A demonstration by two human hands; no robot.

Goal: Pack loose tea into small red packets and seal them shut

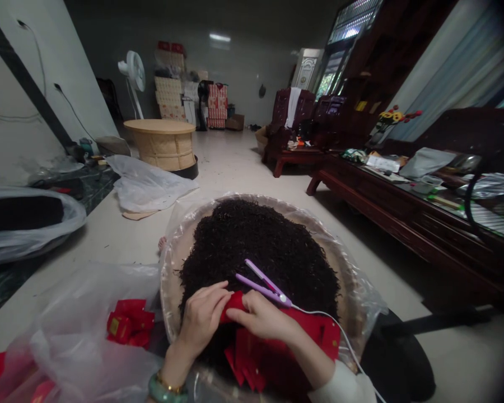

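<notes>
My left hand (201, 314) and my right hand (265, 318) meet over a wide round basket (171, 274) lined with clear plastic. A small red packet (234, 307) is held between them, its lower part hidden by the fingers. Under it spreads a heap of dark, thin dried leaves (256, 235) that look like tea. Just beyond my right hand, a purple mini hair straightener (269, 290) lies on the leaves with its jaws apart and a white cord trailing right. Several flat red packets (285, 352) lie beneath my right forearm.
At the left, a clear plastic bag (75, 313) has several filled red packets (130, 323) by it. Another plastic-lined basket (73, 215) stands farther left. A dark wooden table (386, 212) runs along the right, near a black round base (399, 358). Ahead is an upturned woven basket (163, 148).
</notes>
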